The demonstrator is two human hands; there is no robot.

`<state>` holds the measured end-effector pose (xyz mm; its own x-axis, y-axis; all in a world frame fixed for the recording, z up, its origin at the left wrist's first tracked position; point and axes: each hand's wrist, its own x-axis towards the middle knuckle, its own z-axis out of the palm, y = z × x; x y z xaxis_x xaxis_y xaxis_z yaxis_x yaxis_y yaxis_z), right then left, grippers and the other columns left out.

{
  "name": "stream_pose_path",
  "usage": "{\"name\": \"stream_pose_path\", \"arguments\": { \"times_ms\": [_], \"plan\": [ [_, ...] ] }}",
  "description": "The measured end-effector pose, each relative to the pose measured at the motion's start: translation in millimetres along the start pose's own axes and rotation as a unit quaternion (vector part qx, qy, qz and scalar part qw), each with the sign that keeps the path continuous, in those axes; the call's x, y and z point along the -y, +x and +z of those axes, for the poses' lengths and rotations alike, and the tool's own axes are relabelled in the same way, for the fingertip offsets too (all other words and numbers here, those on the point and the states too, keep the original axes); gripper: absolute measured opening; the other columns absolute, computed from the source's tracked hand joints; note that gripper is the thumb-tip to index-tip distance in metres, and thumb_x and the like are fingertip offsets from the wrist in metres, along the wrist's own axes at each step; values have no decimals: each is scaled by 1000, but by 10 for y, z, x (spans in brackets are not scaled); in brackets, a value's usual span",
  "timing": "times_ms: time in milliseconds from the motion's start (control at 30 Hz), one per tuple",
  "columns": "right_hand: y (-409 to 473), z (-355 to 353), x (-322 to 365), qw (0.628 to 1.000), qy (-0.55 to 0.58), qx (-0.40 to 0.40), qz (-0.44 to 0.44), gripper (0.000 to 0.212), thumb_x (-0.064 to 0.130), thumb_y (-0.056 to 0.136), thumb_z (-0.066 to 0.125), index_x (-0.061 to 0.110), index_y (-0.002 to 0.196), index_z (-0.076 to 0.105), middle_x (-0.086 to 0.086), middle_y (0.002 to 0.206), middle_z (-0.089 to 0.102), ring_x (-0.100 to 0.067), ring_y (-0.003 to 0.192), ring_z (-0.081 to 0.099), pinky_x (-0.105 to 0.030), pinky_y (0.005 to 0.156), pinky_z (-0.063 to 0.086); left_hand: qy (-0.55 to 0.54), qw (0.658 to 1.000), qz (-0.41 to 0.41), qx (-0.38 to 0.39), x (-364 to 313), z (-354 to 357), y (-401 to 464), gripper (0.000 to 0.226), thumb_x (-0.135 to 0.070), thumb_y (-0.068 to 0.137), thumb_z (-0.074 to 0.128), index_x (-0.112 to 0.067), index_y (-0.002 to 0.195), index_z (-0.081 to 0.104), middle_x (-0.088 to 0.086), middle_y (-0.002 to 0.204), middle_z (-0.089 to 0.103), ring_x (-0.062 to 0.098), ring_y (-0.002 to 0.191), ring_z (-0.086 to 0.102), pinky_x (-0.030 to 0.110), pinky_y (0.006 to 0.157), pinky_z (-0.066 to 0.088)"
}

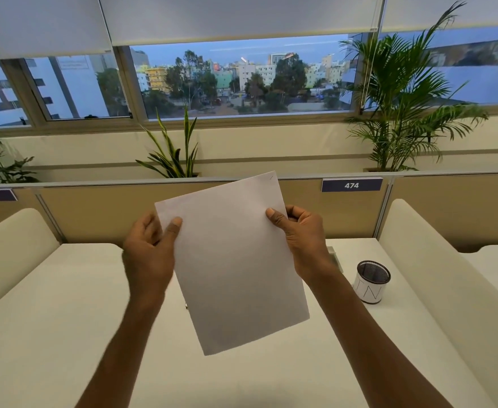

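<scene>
A blank white sheet of paper (233, 266) is held up in the air above the white desk (65, 334), tilted slightly to the left. My left hand (150, 248) pinches its upper left edge, thumb on the front and fingers behind. On the upper right edge my right hand (301, 234) pinches the sheet the same way. The paper hides part of the desk behind it.
A black mesh pen cup (371, 282) with a white label stands on the desk to the right. Cream side dividers (436, 278) flank the desk, and a beige partition (109, 210) with a 474 sign closes the back. Potted plants stand under the window.
</scene>
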<state>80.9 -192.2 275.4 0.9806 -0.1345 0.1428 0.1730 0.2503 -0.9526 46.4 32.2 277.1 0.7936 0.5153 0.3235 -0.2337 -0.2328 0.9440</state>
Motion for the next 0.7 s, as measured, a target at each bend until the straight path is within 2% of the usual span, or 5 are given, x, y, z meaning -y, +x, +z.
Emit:
{"name": "stream_pose_path", "arguments": {
  "times_ms": [100, 333, 500, 600, 700],
  "plan": [
    [-4, 48, -20, 999, -11, -25, -17, 25, 23, 84, 74, 6, 102, 70, -4, 91, 76, -22, 77, 74, -34, 68, 61, 169, 985, 41, -3, 11, 186, -185, 88, -50, 76, 71, -13, 145, 30, 11, 150, 37, 27, 137, 36, 46, 111, 34],
    [-67, 298, -83, 993, -61, -34, -92, 16, 25, 88, 70, 11, 96, 71, -3, 92, 76, -19, 80, 74, -42, 73, 62, 30, 979, 47, 196, -211, 620, -633, 85, -57, 78, 54, -26, 149, 21, -2, 151, 35, 14, 136, 38, 31, 105, 39],
    [-188, 491, -168, 979, -125, -7, -164, 21, 25, 91, 67, 12, 107, 71, 0, 96, 74, -15, 83, 72, -33, 72, 62, -56, 968, 28, 242, -304, 667, -564, 70, -70, 81, 45, -40, 142, 33, -11, 135, 55, 8, 118, 57, 42, 90, 55],
    [-257, 561, -205, 965, -159, 6, -210, 25, 27, 92, 65, 18, 115, 69, 3, 105, 73, -11, 92, 70, -28, 80, 60, -119, 963, 1, 241, -336, 671, -461, 40, -46, 94, 45, -33, 132, 48, -10, 118, 65, 9, 106, 65, 33, 74, 59],
    [-326, 590, -226, 945, -227, 3, -237, 39, 27, 92, 64, 17, 130, 61, 0, 129, 64, -12, 109, 63, -28, 92, 55, -139, 967, -30, 211, -334, 649, -394, 24, -34, 98, 45, -24, 114, 60, -2, 105, 70, 15, 100, 68, 31, 75, 57]
  ]
}}
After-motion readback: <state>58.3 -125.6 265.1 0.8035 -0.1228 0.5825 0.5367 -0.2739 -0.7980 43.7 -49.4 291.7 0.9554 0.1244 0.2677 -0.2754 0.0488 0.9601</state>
